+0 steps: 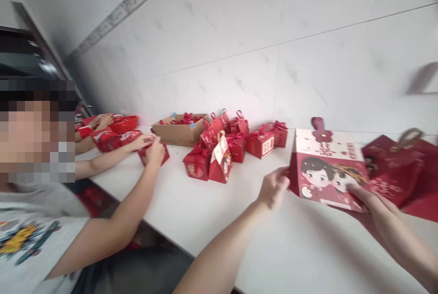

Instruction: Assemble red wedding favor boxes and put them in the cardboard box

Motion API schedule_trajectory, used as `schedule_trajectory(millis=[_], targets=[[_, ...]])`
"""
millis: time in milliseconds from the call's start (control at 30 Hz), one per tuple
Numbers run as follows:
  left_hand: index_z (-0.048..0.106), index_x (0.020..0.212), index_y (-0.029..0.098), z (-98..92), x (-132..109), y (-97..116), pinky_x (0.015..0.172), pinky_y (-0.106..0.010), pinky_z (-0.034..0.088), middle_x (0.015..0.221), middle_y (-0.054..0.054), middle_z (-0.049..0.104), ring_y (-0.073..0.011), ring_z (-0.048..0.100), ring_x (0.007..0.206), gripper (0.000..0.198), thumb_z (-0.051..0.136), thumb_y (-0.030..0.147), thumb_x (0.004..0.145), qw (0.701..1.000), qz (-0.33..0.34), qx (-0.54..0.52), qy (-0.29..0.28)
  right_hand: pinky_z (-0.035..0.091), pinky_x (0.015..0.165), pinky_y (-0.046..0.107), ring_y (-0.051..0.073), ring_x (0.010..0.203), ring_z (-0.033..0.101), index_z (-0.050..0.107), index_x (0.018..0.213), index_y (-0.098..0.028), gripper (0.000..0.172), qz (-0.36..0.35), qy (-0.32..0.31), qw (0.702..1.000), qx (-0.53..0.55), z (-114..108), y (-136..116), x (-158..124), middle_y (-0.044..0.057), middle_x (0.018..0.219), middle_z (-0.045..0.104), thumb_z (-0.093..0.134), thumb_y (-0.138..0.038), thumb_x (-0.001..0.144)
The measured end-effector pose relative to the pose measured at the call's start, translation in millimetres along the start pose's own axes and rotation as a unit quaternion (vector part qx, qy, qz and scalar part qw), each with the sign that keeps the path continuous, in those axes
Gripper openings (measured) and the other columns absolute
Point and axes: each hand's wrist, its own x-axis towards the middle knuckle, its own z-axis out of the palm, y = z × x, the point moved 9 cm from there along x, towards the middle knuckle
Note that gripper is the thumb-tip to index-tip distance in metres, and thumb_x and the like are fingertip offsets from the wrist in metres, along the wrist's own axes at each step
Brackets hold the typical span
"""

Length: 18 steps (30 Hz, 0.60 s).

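A red and cream gift box (330, 173) with two cartoon faces on its front and a dark red flower-shaped tab on top is held above the white table (294, 239) at the right. My right hand (376, 209) grips its lower right corner, the thumb on the front face. At the box's left side is my left hand (273, 188), fingers curled against the edge. Behind my right hand are larger dark red bags (397, 170), one with a looped handle.
Several small red boxes (196, 161) with ribbons stand mid-table, beside a cardboard box (179, 134) holding red ribbons. A person at the left handles a red box (164, 154). Farther back are another person's hands and a red basket (125, 124). A tiled wall borders the table.
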Motion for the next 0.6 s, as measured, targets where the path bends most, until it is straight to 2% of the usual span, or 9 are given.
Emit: schedule_trajectory(millis=[67,100,200,267,333,433,500,600], targets=[[0.058,0.113,0.012,6.0,-3,14,0.088,-0.038,0.046,0.105,-0.013,0.065,-0.0278,0.060,0.096,0.071,0.050,0.069,0.073,0.999,0.031,-0.023,-0.021,0.059,0.081,0.042,0.030,0.106,0.065,0.066,0.102,-0.027,0.031,0.040,0.086,0.995,0.013,4,-6,-6,0.007,0.114,0.070,0.058,-0.048,0.081],[0.057,0.116,0.012,10.7,-6,23,0.081,-0.037,0.047,0.102,-0.012,0.065,-0.0254,0.061,0.086,0.069,0.051,0.068,0.075,0.997,0.061,-0.017,-0.041,0.059,0.077,0.046,0.033,0.102,0.066,0.066,0.100,-0.025,0.035,0.055,0.095,0.994,0.030,11,-7,-8,0.009,0.110,0.071,0.060,-0.051,0.078],[0.057,0.116,0.016,21.8,-16,37,0.072,-0.033,0.047,0.096,-0.009,0.063,-0.0197,0.059,0.072,0.058,0.056,0.060,0.079,0.989,0.119,0.035,-0.083,0.057,0.078,0.045,0.030,0.084,0.071,0.066,0.098,-0.018,0.043,0.110,0.028,0.991,0.075,38,0,-12,0.013,0.094,0.073,0.055,-0.055,0.079],[0.058,0.114,0.017,22.4,-18,39,0.072,-0.032,0.047,0.099,-0.010,0.061,-0.0192,0.058,0.074,0.057,0.055,0.062,0.079,0.986,0.139,0.045,-0.081,0.057,0.076,0.043,0.028,0.077,0.071,0.065,0.099,-0.018,0.044,0.121,-0.019,0.988,0.097,50,4,-14,0.012,0.089,0.073,0.052,-0.055,0.081],[0.061,0.111,0.017,14.4,-16,40,0.076,-0.034,0.048,0.103,-0.011,0.060,-0.0223,0.059,0.081,0.062,0.048,0.069,0.079,0.988,0.148,0.007,-0.049,0.057,0.074,0.041,0.025,0.077,0.070,0.064,0.101,-0.020,0.042,0.095,-0.030,0.990,0.102,52,1,-15,0.009,0.091,0.072,0.053,-0.055,0.082],[0.063,0.105,0.018,-5.4,-7,39,0.081,-0.038,0.048,0.101,-0.011,0.063,-0.0278,0.059,0.093,0.065,0.041,0.074,0.079,0.987,0.140,-0.072,0.013,0.055,0.078,0.035,0.023,0.089,0.067,0.061,0.105,-0.022,0.037,0.033,-0.025,0.998,0.055,46,-12,-14,0.006,0.103,0.070,0.062,-0.050,0.080],[0.063,0.102,0.018,-17.0,-3,39,0.080,-0.037,0.049,0.095,-0.010,0.066,-0.0276,0.061,0.091,0.059,0.050,0.070,0.078,0.987,0.128,-0.088,0.046,0.053,0.080,0.034,0.022,0.094,0.066,0.058,0.108,-0.024,0.040,0.011,-0.031,0.999,-0.002,45,-18,-15,0.006,0.111,0.067,0.071,-0.042,0.075],[0.064,0.089,0.016,-32.0,-1,36,0.072,-0.031,0.049,0.079,-0.005,0.065,-0.0223,0.062,0.077,0.042,0.066,0.056,0.075,0.988,0.089,-0.063,0.109,0.051,0.082,0.036,0.023,0.100,0.063,0.054,0.110,-0.026,0.049,-0.003,-0.041,0.996,-0.076,47,-21,-16,0.005,0.116,0.065,0.078,-0.034,0.068]])
